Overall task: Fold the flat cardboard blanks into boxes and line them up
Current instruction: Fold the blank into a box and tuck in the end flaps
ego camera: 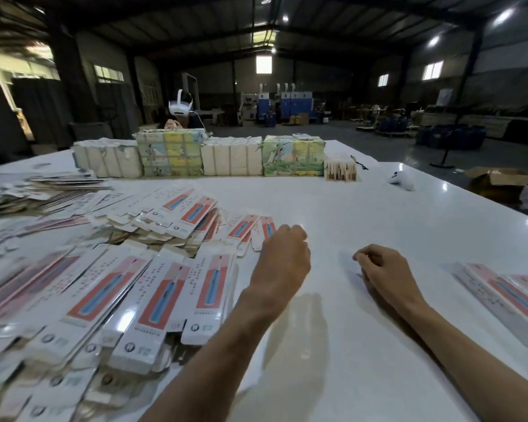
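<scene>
Many blanks (162, 296) beside left grip (282, 254)

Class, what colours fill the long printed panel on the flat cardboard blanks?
Coral-red with a blue shape inside, on white cardboard blanks; head view shows it best.
</scene>
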Motion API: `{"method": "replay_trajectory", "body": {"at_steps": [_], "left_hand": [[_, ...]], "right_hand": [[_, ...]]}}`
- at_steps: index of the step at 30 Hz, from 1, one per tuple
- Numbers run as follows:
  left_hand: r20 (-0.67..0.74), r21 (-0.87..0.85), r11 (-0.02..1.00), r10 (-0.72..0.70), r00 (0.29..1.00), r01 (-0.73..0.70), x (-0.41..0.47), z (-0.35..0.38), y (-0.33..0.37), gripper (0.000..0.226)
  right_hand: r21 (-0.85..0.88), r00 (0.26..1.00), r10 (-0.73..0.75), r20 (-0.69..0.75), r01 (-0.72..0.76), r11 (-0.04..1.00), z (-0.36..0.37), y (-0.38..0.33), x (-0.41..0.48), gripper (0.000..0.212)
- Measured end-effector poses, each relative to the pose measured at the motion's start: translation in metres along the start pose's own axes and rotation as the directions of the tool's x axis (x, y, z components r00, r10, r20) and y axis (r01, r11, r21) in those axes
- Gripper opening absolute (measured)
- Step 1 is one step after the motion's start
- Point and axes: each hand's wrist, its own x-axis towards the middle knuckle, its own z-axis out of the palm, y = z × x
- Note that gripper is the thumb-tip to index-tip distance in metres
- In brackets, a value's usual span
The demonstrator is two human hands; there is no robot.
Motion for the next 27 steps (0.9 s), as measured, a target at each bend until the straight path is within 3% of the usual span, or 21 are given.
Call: {"method": "replay_trajectory", "body": {"at_steps": [2,5,7,11,14,22,27], "left_hand": [[0.065,0.218,0.967,-0.151,0.986,0.134,0.007,-0.029,-0.016,0.018],[0.115,0.411,0.879,-0.313,0.943,0.242,0.001,-0.065,-0.041,0.033],[0.079,0.462,0.822,-0.412,0.908,0.333,-0.005,-0.077,-0.054,0.046],[0.105,0.506,0.745,-0.554,0.826,0.435,-0.013,-0.080,-0.068,0.096],[0.093,0.503,0.733,-0.573,0.814,0.459,-0.014,-0.077,-0.069,0.113],[-0.005,0.538,0.746,-0.463,0.886,0.392,-0.009,-0.070,-0.073,0.120],[-0.033,0.501,0.765,-0.449,0.893,0.403,-0.011,-0.074,-0.079,0.120]], "right_hand": [[0.003,1.000,-0.009,0.018,0.009,1.000,0.002,0.001,0.000,0.020],[0.018,1.000,-0.011,0.026,0.011,1.000,0.002,0.001,0.002,0.021],[0.019,0.999,-0.019,0.032,0.018,1.000,0.002,0.002,0.003,0.022],[0.030,0.999,-0.021,0.045,0.020,0.999,0.001,0.002,0.002,0.023],[0.049,0.999,-0.023,0.049,0.021,0.999,0.000,0.001,0.001,0.022],[0.071,0.997,-0.019,0.077,0.013,0.997,-0.001,0.001,0.000,0.021],[0.092,0.996,-0.004,0.094,-0.005,0.996,-0.001,0.002,0.000,0.020]]}}
